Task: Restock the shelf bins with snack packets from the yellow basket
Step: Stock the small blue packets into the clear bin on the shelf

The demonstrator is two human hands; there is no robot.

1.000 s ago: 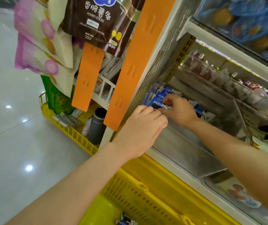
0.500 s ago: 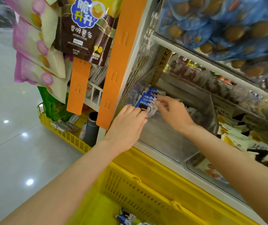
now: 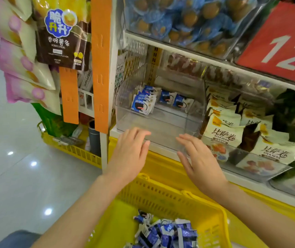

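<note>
Fingers [image 3: 139,135] straight and lightly spread, holding nothing: left hand [image 3: 130,154] and right hand [image 3: 198,161] hover palms down, likely between loads. Below the fingers, nearest us, the yellow basket [image 3: 170,192] holds the blue snack packets [image 3: 164,231], handy for the next grab. Just past the fingertips stands the clear bin [image 3: 161,129], its tall front wall the thing to reach over. Far beyond them a few stocked packets [image 3: 142,104] sit at the back, leaving room in front. Right of the fingers, cream packets [image 3: 223,135] crowd the neighbouring bin; left, an orange strip [image 3: 100,68].
</note>
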